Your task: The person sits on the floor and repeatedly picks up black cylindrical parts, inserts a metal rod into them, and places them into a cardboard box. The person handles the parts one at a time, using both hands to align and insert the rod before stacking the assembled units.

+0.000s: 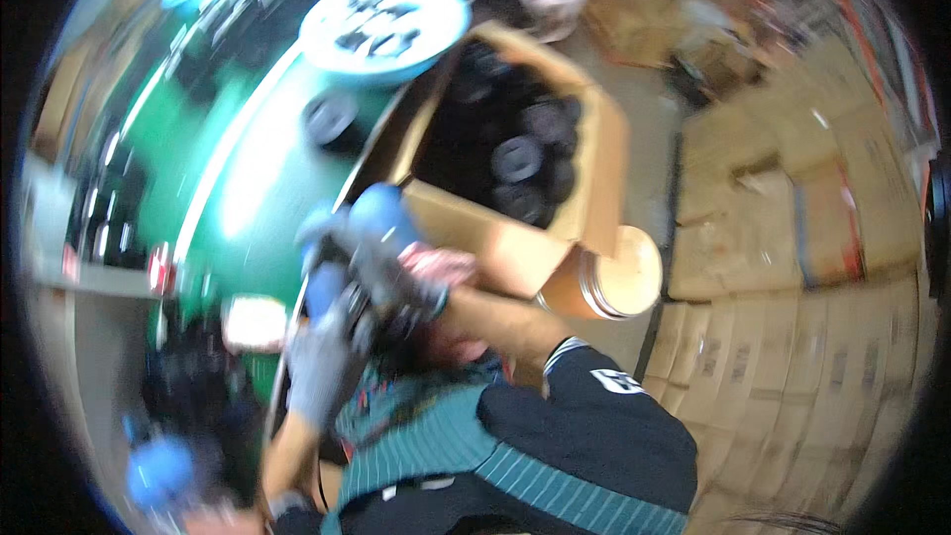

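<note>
Both my hands wear grey gloves and meet in front of my body, smeared by motion. My left hand (325,362) comes up from below, while my right hand (393,272) reaches in from the right. Between them is a black object (361,319) that both hands seem closed around; its kind is too blurred to tell. A rounded blue thing (383,214) shows just beyond the right hand. Farther off, an open cardboard box (601,154) holds several black round parts (517,159).
A green-topped bench (263,154) runs along the left, bearing a black round part (330,119) and a light-blue basin (431,54) of small pieces. A round drum (629,272) stands beside the box. Stacked cartons (792,367) line the right. Another person's blue-gloved hand (158,471) shows lower left.
</note>
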A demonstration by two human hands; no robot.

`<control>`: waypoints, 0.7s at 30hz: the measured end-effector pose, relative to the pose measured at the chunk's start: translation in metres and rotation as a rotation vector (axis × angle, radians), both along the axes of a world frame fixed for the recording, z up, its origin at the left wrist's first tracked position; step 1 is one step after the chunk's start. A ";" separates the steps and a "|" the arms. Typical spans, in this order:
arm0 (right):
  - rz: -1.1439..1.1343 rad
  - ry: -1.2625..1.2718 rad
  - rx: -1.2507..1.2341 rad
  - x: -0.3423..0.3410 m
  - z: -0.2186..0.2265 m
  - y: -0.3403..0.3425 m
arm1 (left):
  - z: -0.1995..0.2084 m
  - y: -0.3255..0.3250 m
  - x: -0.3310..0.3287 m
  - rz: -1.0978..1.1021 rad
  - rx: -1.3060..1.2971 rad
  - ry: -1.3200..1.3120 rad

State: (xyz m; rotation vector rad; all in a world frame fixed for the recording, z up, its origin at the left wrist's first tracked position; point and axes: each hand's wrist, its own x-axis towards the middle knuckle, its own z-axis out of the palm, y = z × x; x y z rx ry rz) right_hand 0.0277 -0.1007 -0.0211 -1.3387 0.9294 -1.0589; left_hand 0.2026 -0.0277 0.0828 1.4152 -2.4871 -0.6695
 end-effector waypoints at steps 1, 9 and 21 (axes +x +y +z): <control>0.000 0.464 -0.323 -0.008 0.003 0.008 | -0.012 0.000 0.008 0.005 -0.085 -0.080; -0.047 0.916 -0.745 -0.026 0.016 0.043 | -0.009 0.008 0.003 -0.067 -0.107 -0.073; 0.131 0.666 -0.167 -0.041 0.047 0.115 | -0.075 -0.104 0.097 0.611 -0.195 0.124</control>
